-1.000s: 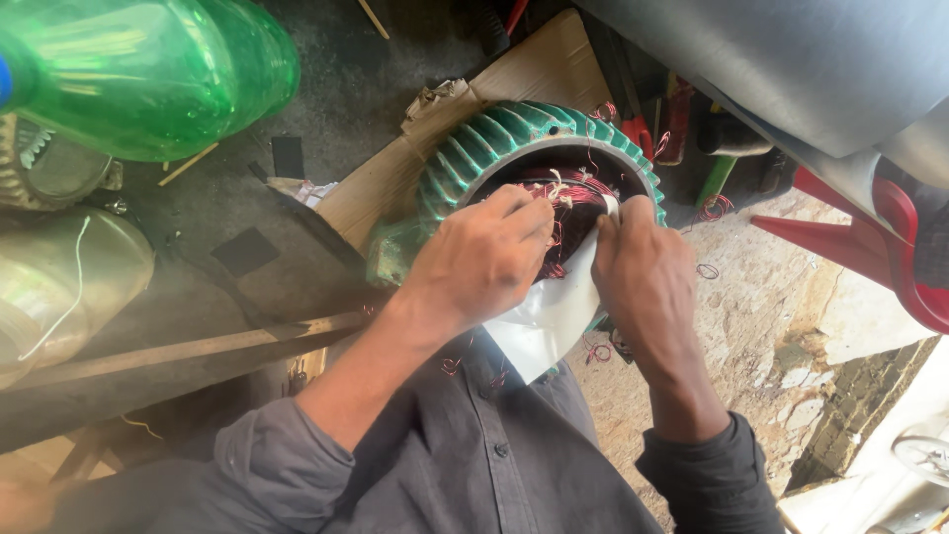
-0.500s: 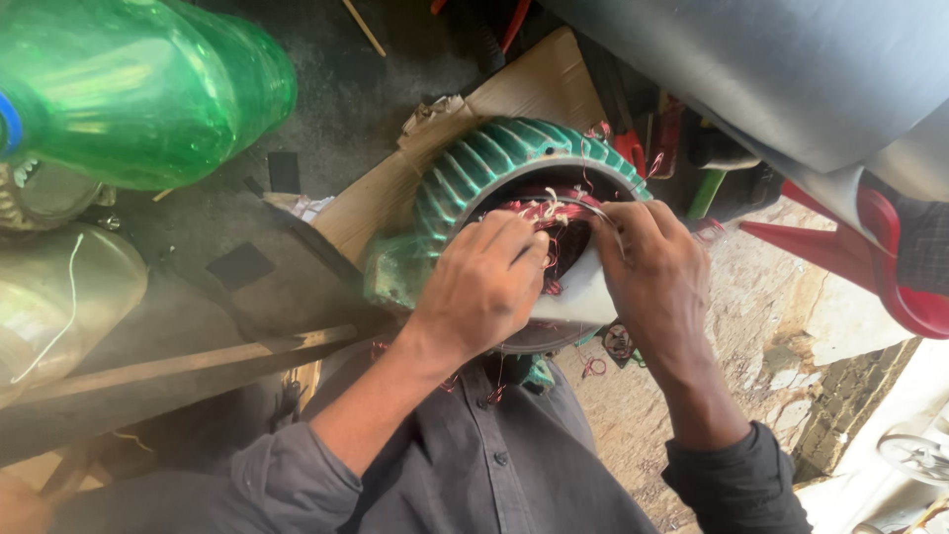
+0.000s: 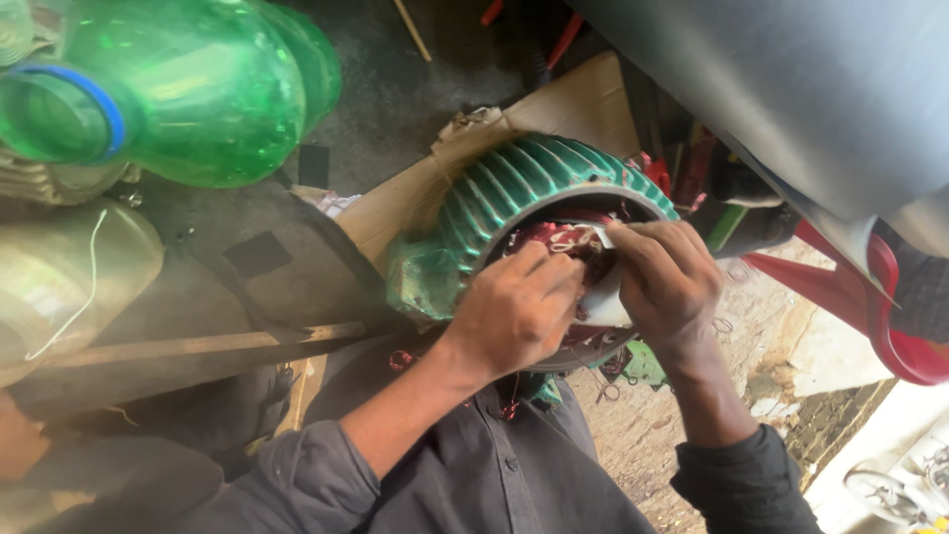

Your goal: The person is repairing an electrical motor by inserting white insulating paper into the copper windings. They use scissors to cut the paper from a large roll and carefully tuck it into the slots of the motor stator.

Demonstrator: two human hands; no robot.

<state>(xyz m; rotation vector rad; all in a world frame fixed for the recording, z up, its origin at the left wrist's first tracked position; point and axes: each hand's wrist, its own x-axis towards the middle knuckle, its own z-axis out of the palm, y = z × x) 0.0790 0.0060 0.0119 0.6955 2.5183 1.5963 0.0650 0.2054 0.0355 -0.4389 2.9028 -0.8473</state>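
Both hands are busy at the open mouth of a green motor shell point(image 3: 514, 193) with ribs all round it. The left hand point(image 3: 514, 316) is curled, with its fingertips pushed down into the red wire coils point(image 3: 559, 242) inside the shell. It looks pinched on the wires, but the fingers hide just what they grip. The right hand point(image 3: 667, 282) pinches a thin white sheet point(image 3: 605, 302) and some pale threads at the rim, thumb and finger close together.

The shell lies tipped toward the person, right above the lap, resting on a piece of brown cardboard point(image 3: 578, 104).

It looks like the step of tucking the white sheet in by the red wires. A next move would need small, careful finger pushes, so the thin wires do not bend or snap.

A big green plastic bottle point(image 3: 198, 89) with a blue ring at its neck hangs near at the top left. It shows no label on this side. Under it sits a dull, shiny metal can point(image 3: 59, 267) with a white thread over it. A red plastic chair point(image 3: 870, 297) stands at the right. Small bits of red wire lie on the stony ground point(image 3: 692, 405).
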